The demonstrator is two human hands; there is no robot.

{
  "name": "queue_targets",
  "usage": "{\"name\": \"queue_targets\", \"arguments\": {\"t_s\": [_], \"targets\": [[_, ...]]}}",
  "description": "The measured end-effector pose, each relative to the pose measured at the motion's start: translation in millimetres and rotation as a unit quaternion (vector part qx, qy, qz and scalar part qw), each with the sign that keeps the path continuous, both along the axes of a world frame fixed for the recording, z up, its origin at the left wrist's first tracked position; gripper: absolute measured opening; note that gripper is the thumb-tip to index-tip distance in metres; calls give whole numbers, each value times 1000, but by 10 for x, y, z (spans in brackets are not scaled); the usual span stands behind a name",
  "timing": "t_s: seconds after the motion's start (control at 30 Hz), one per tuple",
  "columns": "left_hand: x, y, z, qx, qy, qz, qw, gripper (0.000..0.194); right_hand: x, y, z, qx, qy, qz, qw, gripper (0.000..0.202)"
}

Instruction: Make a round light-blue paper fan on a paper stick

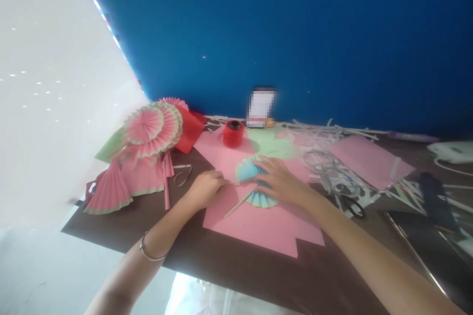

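A small round paper fan [263,200], pleated in light blue with a pale edge, lies on pink paper sheets [254,231]. My right hand [283,182] is spread over it, with the fingers apart and resting on the pleats, hiding its middle. One thin pale stick [236,205] slants down and left from the fan. My left hand [207,189] is at the fan's left, fingers curled together; a thin strip or stick seems to run from its fingertips toward the fan, but what they pinch is too blurred to tell.
Pink pleated fans [144,125] are piled at the left beside red paper [190,130]. Behind the hands stand a red tape roll [233,134] and a phone [260,107] against the blue wall. Paper strips, scissors [351,206] and a dark tablet-like device [424,241] lie at the right.
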State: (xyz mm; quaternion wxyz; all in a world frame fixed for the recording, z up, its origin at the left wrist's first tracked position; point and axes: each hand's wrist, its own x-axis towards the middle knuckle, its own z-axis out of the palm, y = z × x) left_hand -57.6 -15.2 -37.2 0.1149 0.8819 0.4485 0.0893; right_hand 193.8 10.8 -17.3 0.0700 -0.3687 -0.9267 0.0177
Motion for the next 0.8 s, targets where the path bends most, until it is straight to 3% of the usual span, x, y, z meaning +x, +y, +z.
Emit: {"name": "queue_targets", "arguments": {"t_s": [0.17,0.33,0.63,0.8], "targets": [[72,-104,135,-23,77,-25,996,31,0,34,-64,-18,16,1,1000,29],[97,-150,197,-25,68,-77,994,31,5,40,-59,-53,21,-7,998,32],[188,-204,94,-15,31,-110,993,21,4,42,-80,-53,24,-15,998,31],[217,-202,27,-2,74,-83,994,24,12,40,-98,-52,35,-18,998,33]]}}
